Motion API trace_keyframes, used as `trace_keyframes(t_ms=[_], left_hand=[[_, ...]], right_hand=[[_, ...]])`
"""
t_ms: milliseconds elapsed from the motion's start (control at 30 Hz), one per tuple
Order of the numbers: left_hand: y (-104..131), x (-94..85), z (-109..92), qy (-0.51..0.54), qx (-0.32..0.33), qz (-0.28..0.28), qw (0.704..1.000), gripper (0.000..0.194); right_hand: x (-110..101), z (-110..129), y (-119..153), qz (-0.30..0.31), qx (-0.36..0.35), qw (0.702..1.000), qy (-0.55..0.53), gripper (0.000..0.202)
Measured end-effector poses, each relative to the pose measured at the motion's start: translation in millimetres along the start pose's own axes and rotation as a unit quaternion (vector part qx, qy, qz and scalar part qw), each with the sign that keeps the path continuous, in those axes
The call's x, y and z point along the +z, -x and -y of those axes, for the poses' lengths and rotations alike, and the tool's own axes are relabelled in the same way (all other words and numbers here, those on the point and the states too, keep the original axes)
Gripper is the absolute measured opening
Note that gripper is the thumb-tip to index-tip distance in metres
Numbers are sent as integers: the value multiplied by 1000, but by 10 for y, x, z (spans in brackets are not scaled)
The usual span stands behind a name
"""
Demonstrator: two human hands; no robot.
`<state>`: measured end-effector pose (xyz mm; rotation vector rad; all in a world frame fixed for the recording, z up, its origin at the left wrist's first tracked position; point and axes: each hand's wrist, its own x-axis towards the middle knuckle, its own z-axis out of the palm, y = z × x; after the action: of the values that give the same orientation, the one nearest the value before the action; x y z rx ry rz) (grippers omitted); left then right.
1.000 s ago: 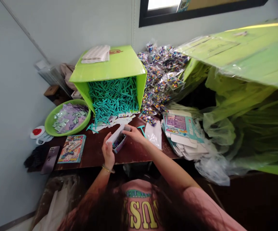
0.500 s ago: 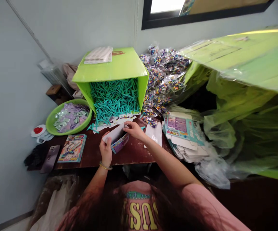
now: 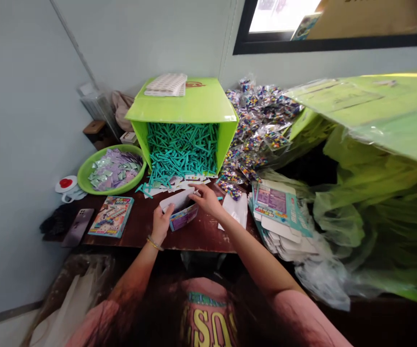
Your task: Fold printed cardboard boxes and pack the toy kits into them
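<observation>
A small purple and blue cardboard box (image 3: 184,219) stands on the dark table in front of me, its white lid flap (image 3: 176,199) raised. My left hand (image 3: 160,224) grips the box's left end, thumb against the flap. At the right end, my right hand (image 3: 208,201) has its fingers closed on the box's upper edge. What lies inside the box is hidden. Just behind are printed paper slips (image 3: 174,185) and a green bin (image 3: 181,108) on its side, full of teal plastic sticks (image 3: 183,147).
A green basin (image 3: 82,179) of small sachets, a finished-looking printed box (image 3: 110,217), a phone (image 3: 78,226) and a lidded cup (image 3: 71,190) are on the left. To the right lie flat cartons (image 3: 277,207), a white bag (image 3: 235,210) and bead packets (image 3: 255,120).
The camera view has turned a little to the left, so most things sit farther right. Both hands keep hold of the box, whose flap remains raised.
</observation>
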<state>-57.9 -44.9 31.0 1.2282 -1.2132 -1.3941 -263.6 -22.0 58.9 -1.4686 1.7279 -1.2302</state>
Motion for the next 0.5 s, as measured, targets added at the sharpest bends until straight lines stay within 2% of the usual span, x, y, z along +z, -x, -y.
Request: trace_keyframes(t_ms=[67,100,200,267,300,367,400,433,500], left_hand=[[-16,0,20,-3,1,1,1000,45],[-12,4,35,-7,3,3,1000,45],[60,29,75,-13,33,20,999,47],[156,36,75,-22,104,-18,994,53],[213,33,64,-42,165,-52,984,56],[330,22,11,-128,317,-98,935,51],[381,17,-33,-191,379,-92,900,42],[424,16,-89,-261,417,-69,868,32],[481,23,-236,-392,410,-12,823,19]], right_hand=[[-31,123,86,-84,-48,991,94,36],[-43,188,145,-105,-78,981,144,31],[-44,316,344,-82,-133,946,283,19],[-24,308,446,-62,-120,929,344,21],[-13,280,476,-55,-109,927,356,24],[2,207,500,-34,-96,931,349,30],[7,179,501,-20,-96,936,338,32],[12,163,501,-7,-97,941,325,34],[29,178,515,27,-98,950,295,35]])
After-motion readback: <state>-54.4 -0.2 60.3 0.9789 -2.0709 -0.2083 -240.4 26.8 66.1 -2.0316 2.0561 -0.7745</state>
